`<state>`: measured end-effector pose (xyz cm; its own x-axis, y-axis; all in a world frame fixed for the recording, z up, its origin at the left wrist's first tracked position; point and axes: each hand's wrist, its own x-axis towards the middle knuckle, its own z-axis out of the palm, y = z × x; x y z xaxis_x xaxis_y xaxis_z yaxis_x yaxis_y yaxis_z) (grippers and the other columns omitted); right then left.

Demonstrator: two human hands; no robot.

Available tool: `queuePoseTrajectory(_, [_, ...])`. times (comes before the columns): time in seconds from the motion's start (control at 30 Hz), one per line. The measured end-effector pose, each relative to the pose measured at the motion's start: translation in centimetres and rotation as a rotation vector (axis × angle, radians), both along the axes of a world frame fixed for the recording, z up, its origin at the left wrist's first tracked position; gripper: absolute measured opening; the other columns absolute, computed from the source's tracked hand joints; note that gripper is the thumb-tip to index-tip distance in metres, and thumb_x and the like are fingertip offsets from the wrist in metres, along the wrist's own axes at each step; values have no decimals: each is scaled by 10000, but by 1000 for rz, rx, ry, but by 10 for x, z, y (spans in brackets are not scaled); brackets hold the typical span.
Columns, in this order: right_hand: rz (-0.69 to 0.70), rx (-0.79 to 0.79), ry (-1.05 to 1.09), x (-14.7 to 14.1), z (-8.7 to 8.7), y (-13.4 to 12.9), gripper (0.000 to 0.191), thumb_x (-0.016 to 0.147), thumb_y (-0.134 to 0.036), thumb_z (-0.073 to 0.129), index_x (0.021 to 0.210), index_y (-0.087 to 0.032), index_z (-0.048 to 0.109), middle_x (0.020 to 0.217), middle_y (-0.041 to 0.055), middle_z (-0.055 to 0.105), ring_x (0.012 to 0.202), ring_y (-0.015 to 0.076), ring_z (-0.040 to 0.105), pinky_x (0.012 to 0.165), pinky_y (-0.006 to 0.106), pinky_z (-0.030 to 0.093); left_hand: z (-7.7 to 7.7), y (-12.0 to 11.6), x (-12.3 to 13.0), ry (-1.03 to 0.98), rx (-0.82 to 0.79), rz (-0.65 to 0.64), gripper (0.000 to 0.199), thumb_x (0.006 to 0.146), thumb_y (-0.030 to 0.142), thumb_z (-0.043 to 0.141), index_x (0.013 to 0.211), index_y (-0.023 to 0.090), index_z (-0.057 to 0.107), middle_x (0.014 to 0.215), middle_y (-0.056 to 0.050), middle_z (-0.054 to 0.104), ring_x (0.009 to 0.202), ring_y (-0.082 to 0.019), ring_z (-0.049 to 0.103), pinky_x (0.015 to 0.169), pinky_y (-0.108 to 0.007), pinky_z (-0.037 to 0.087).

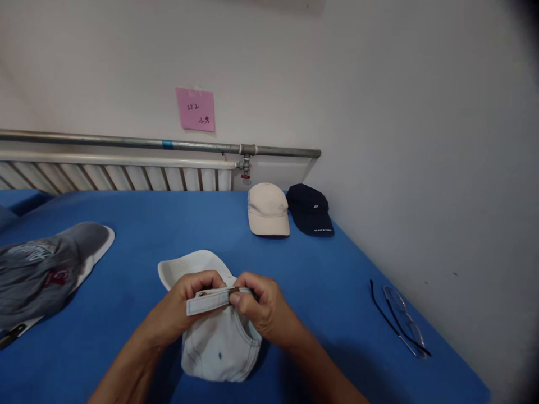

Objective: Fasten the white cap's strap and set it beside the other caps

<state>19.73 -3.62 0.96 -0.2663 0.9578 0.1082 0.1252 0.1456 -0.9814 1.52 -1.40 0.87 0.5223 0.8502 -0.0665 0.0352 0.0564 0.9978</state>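
A pale, whitish cap [221, 348] lies on the blue surface [168, 213], its brim toward the upper left and its back opening facing me. My left hand [181, 306] is closed on the cap's back strap, left of the buckle. The strap's loose end sticks out toward the left over that hand. My right hand [263, 306] pinches the strap at its metal buckle [233, 291], thumb in front and fingers behind. The two hands are close together above the cap's crown.
Beige cap [268, 210] and navy cap [310, 210] sit side by side near the wall. Grey-blue cap [37, 272] lies at the left edge, eyeglasses [402, 322] at the right. Behind are a radiator [126, 175], a metal pipe [105, 140] and a pink note [196, 109].
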Motion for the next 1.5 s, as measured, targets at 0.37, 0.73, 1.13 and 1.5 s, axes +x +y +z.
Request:
queuePoseTrajectory(0.37, [-54, 87, -39, -3, -1, 0, 190, 755, -310, 533, 609, -199, 482, 563, -54, 407, 547, 98, 364, 524, 236, 294, -1, -2, 3, -12, 10, 28, 236, 726, 320, 746, 689, 149, 586, 615, 38, 463, 556, -89, 351, 506, -198, 281])
queuePoseTrajectory(0.73, [-91, 36, -16, -4, -6, 4, 212, 771, -334, 527, 614, -197, 486, 563, -56, 391, 552, 99, 351, 523, 235, 286, 1, -1, 2, 6, 37, -22, 257, 810, 402, 663, 764, 156, 608, 674, 17, 502, 602, -113, 422, 532, -205, 336])
queuePoseTrajectory(1.13, [-241, 281, -21, 14, -10, 14, 94, 762, -194, 590, 834, -217, 646, 903, 27, 662, 895, 188, 578, 835, 324, 424, 11, 7, -26, 191, 36, -244, 135, 850, 291, 614, 883, 161, 633, 743, 21, 503, 640, -111, 402, 558, -210, 308])
queuePoseTrajectory(1.5, [32, 626, -316, 3, -7, 2, 227, 782, -154, 694, 988, -239, 648, 900, 9, 706, 888, 198, 599, 877, 394, 385, 3, 11, -21, 219, 51, -266, 137, 822, 296, 639, 819, 164, 603, 767, 25, 521, 751, -139, 449, 685, -243, 373])
